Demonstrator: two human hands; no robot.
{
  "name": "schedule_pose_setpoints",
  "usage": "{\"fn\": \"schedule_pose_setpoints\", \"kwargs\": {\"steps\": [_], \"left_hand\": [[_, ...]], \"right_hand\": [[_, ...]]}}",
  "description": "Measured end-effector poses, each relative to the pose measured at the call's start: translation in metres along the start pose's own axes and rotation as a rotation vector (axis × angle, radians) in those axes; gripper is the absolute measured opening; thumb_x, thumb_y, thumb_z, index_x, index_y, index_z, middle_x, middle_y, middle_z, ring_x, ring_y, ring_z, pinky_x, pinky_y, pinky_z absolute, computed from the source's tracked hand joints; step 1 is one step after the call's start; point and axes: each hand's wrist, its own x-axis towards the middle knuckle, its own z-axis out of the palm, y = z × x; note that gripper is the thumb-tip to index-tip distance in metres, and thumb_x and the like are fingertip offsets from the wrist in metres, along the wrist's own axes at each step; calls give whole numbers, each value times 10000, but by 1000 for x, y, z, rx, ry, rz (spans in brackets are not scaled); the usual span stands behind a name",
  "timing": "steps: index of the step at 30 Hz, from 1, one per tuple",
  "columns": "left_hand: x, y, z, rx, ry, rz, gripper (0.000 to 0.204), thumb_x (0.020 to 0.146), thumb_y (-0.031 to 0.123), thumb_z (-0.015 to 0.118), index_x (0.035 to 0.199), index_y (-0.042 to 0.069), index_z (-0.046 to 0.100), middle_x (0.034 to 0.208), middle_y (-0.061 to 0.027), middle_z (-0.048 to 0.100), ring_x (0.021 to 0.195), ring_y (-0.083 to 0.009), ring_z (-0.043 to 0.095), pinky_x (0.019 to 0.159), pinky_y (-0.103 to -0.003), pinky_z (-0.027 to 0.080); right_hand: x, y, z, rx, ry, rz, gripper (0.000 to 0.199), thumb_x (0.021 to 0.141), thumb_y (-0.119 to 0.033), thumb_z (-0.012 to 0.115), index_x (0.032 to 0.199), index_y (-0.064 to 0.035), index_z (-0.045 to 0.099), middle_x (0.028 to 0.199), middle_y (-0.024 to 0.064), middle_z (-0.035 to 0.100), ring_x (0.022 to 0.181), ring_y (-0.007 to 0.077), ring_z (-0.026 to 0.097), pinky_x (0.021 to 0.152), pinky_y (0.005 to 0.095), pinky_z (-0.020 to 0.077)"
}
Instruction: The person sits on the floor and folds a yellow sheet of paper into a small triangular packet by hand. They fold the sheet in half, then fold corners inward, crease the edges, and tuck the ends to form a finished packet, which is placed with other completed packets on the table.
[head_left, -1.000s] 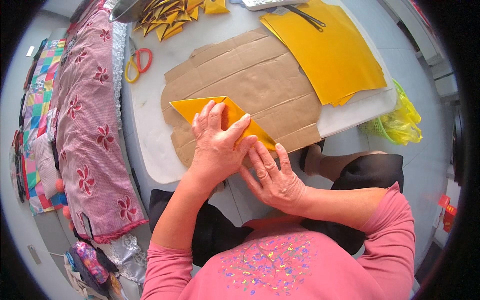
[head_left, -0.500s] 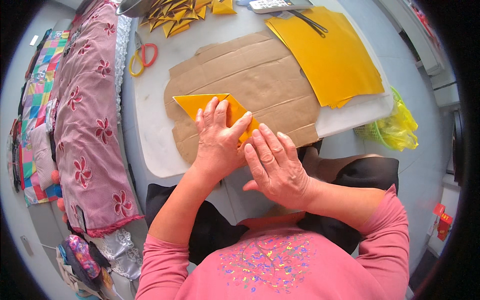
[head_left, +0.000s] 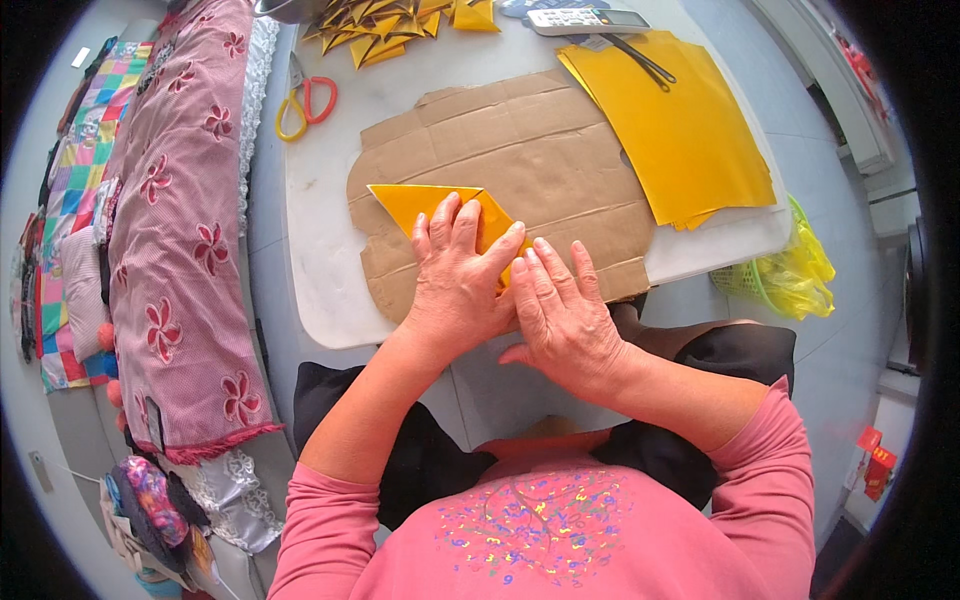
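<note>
A folded yellow paper is pressed flat on a sheet of cardboard under the left hand, fingers spread and open, gripping nothing. The right hand lies open beside it, fingertips at the paper's right edge. For a sharp crease, the paper is best held still by one palm while the fold is rubbed firmly outward. One stack of yellow sheets lies beyond the right hand, one pair of scissors beyond the left, and one heap of folded pieces farther off.

Bare cardboard sheet is lying open at twelve o'clock; scissors are crowding eleven, yellow paper stack is blocking two.
</note>
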Motion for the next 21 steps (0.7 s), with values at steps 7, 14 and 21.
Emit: {"fn": "schedule_pose_setpoints", "kwargs": {"steps": [7, 14, 21], "left_hand": [[2, -1, -8, -61, -47, 1, 560, 704, 275, 725, 1240, 167, 604, 1310, -238, 442, 1297, -425, 349, 1069, -584, 221], [-16, -5, -22, -48, -48, 76, 651, 703, 351, 731, 1243, 21, 575, 1356, -273, 423, 1320, -420, 347, 1085, -591, 203], [-42, 10, -22, 57, -72, 249, 693, 790, 413, 688, 1260, -69, 520, 1402, -227, 438, 1356, -357, 373, 1122, -546, 213]], "right_hand": [[2, -1, 2, -34, 14, 4, 997, 602, -464, 780, 1308, 113, 377, 1286, 307, 486, 1294, 436, 414, 1092, 637, 207], [2, -1, 3, -67, 16, -9, 875, 656, -422, 729, 1265, 123, 417, 1249, 312, 522, 1276, 440, 437, 1092, 636, 215], [-1, 4, 11, -323, 47, -89, 735, 708, -402, 611, 1199, 129, 483, 1232, 309, 543, 1275, 441, 442, 1092, 629, 233]]}}
